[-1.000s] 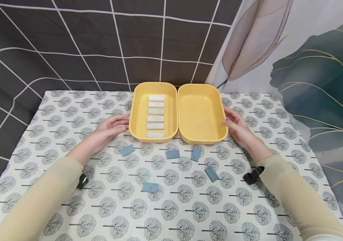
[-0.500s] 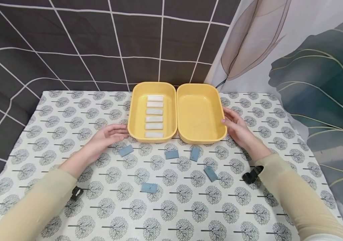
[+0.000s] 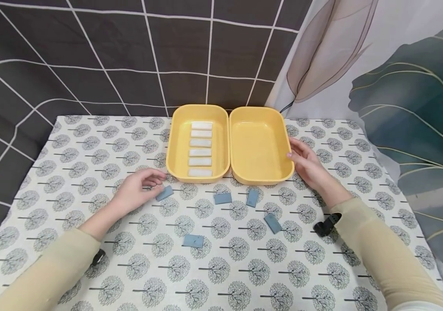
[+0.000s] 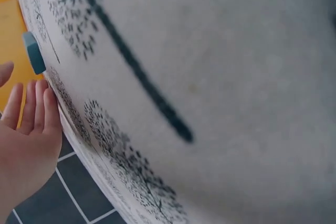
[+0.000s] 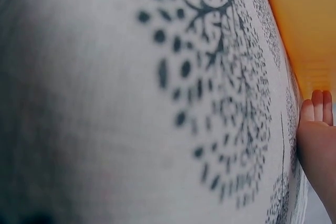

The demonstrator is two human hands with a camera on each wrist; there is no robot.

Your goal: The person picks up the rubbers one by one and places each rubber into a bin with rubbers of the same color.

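My left hand is at the left of the table, thumb apart from gently bent fingers. Just beyond its fingertips lies a small blue rectangular block. The left wrist view shows this blue block with a gap to the fingers. My right hand rests against the outer right wall of the right yellow box, thumb near the rim. Its fingers lie straight along the yellow wall in the right wrist view. The left yellow box holds a column of several white rectangular blocks.
Several more blue blocks lie scattered in front of the boxes, such as one near the middle and one closest to me. The tree-print tablecloth ends at a dark gridded curtain behind the boxes.
My left hand has moved off the left box's side, back and down toward the nearby blue block, its fingers bending a little. The right hand stays at the right box.
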